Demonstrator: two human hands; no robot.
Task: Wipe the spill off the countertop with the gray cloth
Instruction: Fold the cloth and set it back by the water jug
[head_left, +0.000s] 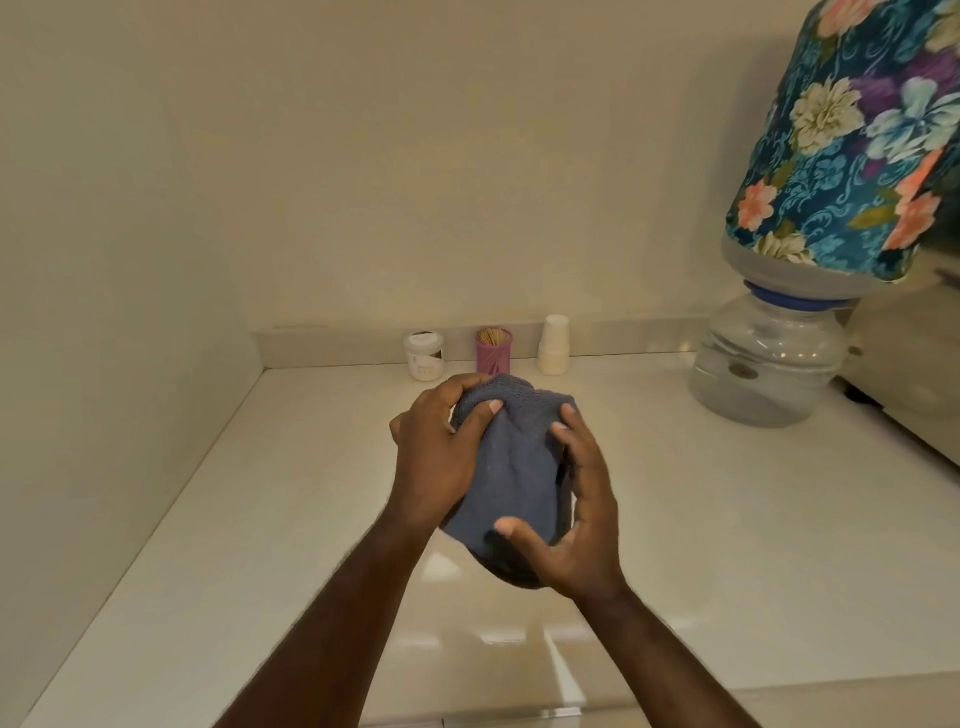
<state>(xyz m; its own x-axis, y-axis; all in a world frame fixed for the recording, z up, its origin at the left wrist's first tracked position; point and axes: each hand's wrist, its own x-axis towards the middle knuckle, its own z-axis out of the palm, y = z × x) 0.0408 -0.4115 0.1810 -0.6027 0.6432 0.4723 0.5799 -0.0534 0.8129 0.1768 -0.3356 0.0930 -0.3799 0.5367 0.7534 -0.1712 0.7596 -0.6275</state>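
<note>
- Glossy pale desk (727, 519) is filling the lower frame, no spill clearly showing.
- Left hand (436, 457) and right hand (576, 519) are clamping the gray cloth (514, 467) mid-frame, seemingly bunching it into a wiping pad.
- Jars are sitting against the far wall.

You have the gray cloth (511, 467) bunched up and lifted above the shiny white countertop (291, 545). It hangs down like a soft bag. You can't see the spill clearly.
</note>
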